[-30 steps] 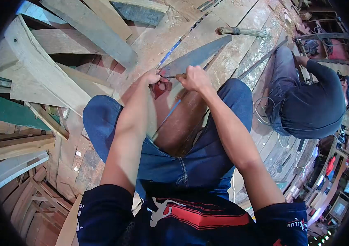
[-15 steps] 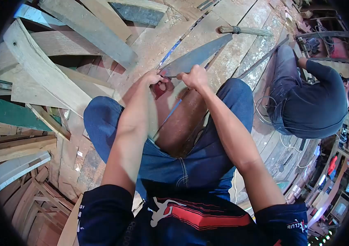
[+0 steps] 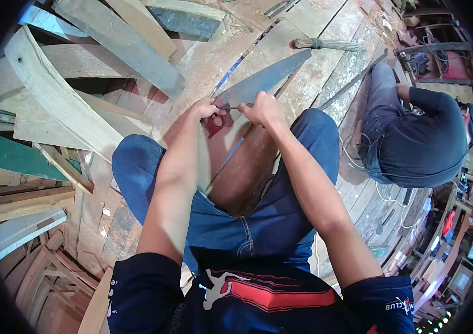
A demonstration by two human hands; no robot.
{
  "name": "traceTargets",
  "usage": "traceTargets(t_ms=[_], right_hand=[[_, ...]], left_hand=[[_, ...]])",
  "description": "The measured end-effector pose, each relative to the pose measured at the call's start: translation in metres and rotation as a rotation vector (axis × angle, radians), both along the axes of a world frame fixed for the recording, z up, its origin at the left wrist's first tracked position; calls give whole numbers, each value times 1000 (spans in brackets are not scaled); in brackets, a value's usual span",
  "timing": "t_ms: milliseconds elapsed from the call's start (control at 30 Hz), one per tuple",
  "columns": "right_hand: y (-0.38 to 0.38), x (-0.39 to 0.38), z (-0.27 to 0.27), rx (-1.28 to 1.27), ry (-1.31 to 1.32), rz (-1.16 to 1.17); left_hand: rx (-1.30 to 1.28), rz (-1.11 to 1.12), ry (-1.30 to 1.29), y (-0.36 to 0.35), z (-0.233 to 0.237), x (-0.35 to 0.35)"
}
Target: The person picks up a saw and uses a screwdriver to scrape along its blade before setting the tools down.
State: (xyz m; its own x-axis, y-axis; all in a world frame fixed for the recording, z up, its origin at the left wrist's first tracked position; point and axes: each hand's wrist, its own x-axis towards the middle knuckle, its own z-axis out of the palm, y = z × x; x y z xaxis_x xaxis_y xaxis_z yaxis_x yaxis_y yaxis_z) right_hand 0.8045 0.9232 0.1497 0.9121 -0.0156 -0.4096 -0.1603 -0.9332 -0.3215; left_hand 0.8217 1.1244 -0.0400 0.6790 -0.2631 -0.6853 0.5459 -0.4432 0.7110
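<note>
A handsaw with a broad grey blade (image 3: pixel 270 73) and a red handle (image 3: pixel 212 127) lies slantwise before my knees, its tip toward the upper right. My left hand (image 3: pixel 207 108) is closed on the saw where blade and handle meet. Close beside it, my right hand (image 3: pixel 262 109) is closed around a thin, dark, file-like tool, mostly hidden by the fingers, at the saw's near edge. Below the saw, between my legs, is a brown wooden piece (image 3: pixel 246 170).
A straw hand brush (image 3: pixel 328 44) lies beyond the saw tip on the plank floor (image 3: pixel 325 78). Boards and curved timbers (image 3: pixel 61 92) crowd the left. At right sits another person (image 3: pixel 420 133) in dark clothes, near a long dark strip (image 3: pixel 353 80) and loose cables (image 3: pixel 353 150).
My right hand has shifted slightly and the thin tool between my hands shows less. The left hand keeps its hold on the saw. The whole view has moved a little.
</note>
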Motion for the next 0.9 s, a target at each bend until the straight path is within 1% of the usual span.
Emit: traceTargets(t_ms=[33,133,233,367,433,567,633,733,833,900], right_hand=[[-5,-5,-12,14,-102,73],[-14,-7,-14,55,-57,363],[-6,-10,-3,61,-74,433],[3,-15,-12,104,-94,371],[3,-17,-11,112,-108,309],[8,-13,-14,146,-11,190],[9,-10,6,143,-4,120],[4,-7,-15,125,-61,44],[1,-7,-27,127,-91,-3],[0,-3,-31,148,3,-98]], left_hand=[[-44,-10,-9,2,-12,1],[-45,-22,-11,2,-8,1],[27,15,-36,0,-22,-1],[31,31,-49,1,-40,-2],[47,50,-25,-2,-24,-4],[31,43,-45,-2,-11,-7],[28,42,-62,-3,-8,-7],[69,42,-62,-5,-6,-6],[55,43,-53,-5,-4,-7],[68,42,-77,-3,-7,-7]])
